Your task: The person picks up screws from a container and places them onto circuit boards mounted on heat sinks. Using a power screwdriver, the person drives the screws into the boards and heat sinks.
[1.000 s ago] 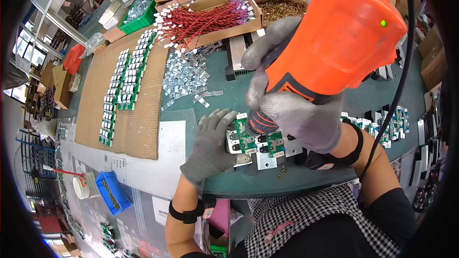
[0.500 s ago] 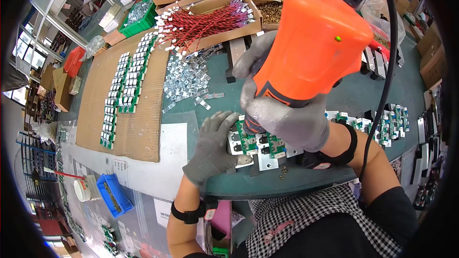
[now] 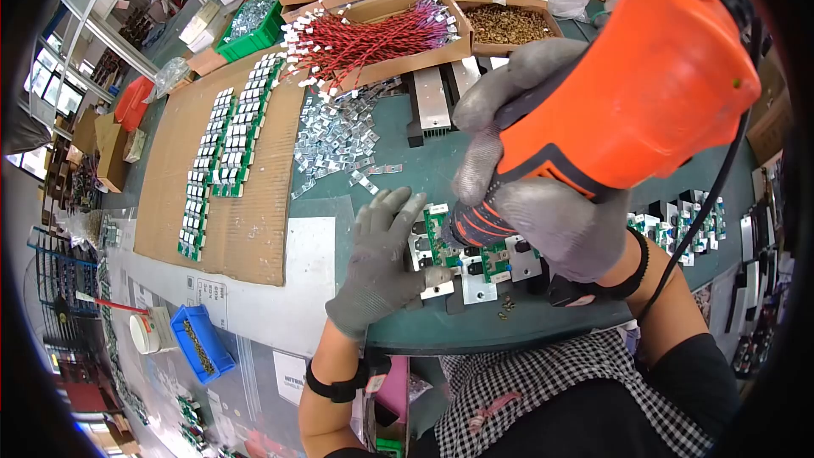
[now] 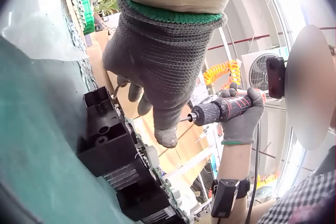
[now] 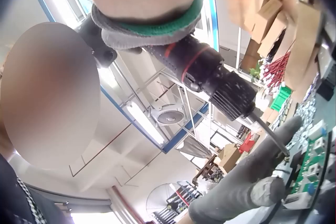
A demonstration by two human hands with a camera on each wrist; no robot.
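Note:
My gloved right hand (image 3: pixel 560 220) grips an orange and black electric screwdriver (image 3: pixel 627 93), tilted with its body to the upper right. Its bit (image 5: pixel 270 133) points down toward a green circuit board (image 3: pixel 437 233), with a small brassy screw at the tip in the right wrist view. My gloved left hand (image 3: pixel 381 259) rests against the left end of this board, fingers spread along its side and thumb over the near corner. Another green board (image 3: pixel 498 263) sits just right of it. Both lie over silvery metal plates; black plastic brackets (image 4: pixel 107 132) show underneath in the left wrist view.
Loose metal clips (image 3: pixel 335 140) lie beyond my left hand. A cardboard sheet (image 3: pixel 254 229) bears rows of boards. Boxes of red wires (image 3: pixel 365 47) and brass screws (image 3: pixel 509 25) stand behind. A few screws (image 3: pixel 507 305) lie near the front edge; the driver's cable (image 3: pixel 704 212) hangs at right.
The screwdriver came left and more upright over the left board, then swung back right and tilted. Its green light, lit before, now looks dark. The left hand stays at the board's end.

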